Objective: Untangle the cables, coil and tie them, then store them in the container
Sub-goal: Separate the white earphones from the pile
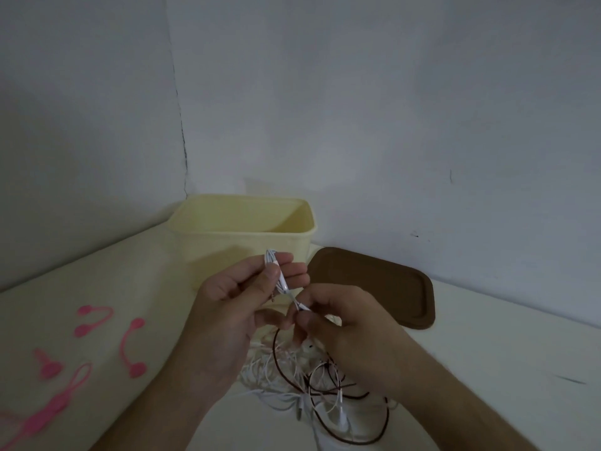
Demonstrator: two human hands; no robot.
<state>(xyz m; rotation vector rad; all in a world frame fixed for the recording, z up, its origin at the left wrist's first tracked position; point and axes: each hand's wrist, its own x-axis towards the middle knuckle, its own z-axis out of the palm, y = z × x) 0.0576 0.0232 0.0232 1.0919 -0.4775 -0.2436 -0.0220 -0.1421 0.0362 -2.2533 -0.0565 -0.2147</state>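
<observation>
Pink silicone cable ties (pixel 130 348) lie far left on the pale table (pixel 487 369). The left hand (pixel 227 307) pinches a coiled thin white earphone cable (pixel 276 271) before the open cream plastic container (pixel 240 232); the right hand (pixel 344 320) pinches its trailing strand above tangled white and brown cables (pixel 312 379), beside a brown lid (pixel 374 284).

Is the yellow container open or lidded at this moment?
Open: the yellow container shows its bare rim and inside; the brown lid lies beside it.
</observation>
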